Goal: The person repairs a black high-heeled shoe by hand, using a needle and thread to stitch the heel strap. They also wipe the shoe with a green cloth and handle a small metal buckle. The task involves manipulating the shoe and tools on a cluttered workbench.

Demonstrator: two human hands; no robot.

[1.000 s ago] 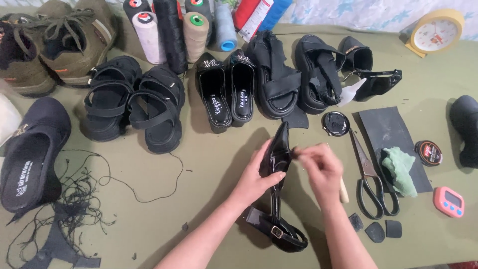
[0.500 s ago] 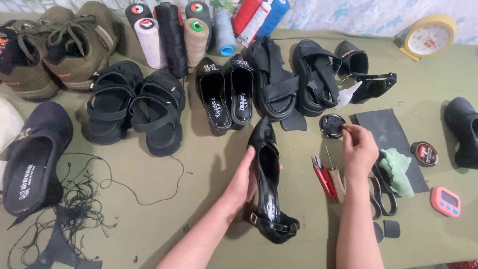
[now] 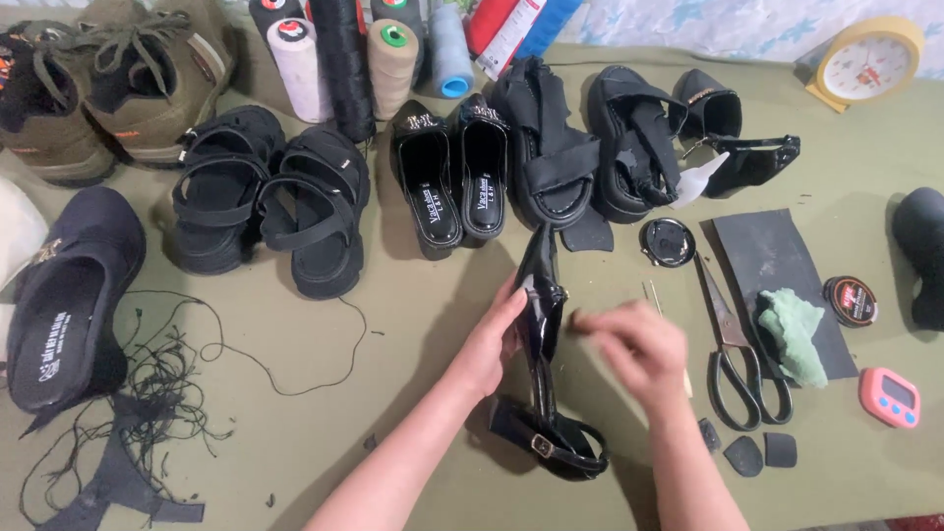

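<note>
My left hand (image 3: 489,339) grips a glossy black high-heeled shoe (image 3: 544,324) by its side, tilted on edge over the olive table (image 3: 413,393). Its buckled ankle strap (image 3: 551,444) lies toward me. My right hand (image 3: 634,344) is motion-blurred just right of the shoe, fingers pinched together near its edge; whether it holds anything small I cannot tell.
Black scissors (image 3: 737,349), a green cloth (image 3: 795,339) on a black rubber sheet (image 3: 772,261), a polish tin (image 3: 851,300) and pink timer (image 3: 890,396) lie right. Sandals (image 3: 295,211), slip-ons (image 3: 452,177), thread spools (image 3: 339,59) and a yellow clock (image 3: 867,64) line the back. Loose black thread (image 3: 157,383) lies left.
My right hand came back from the scissors area on the right to the shoe. The shoe has been turned more on edge in my left hand.
</note>
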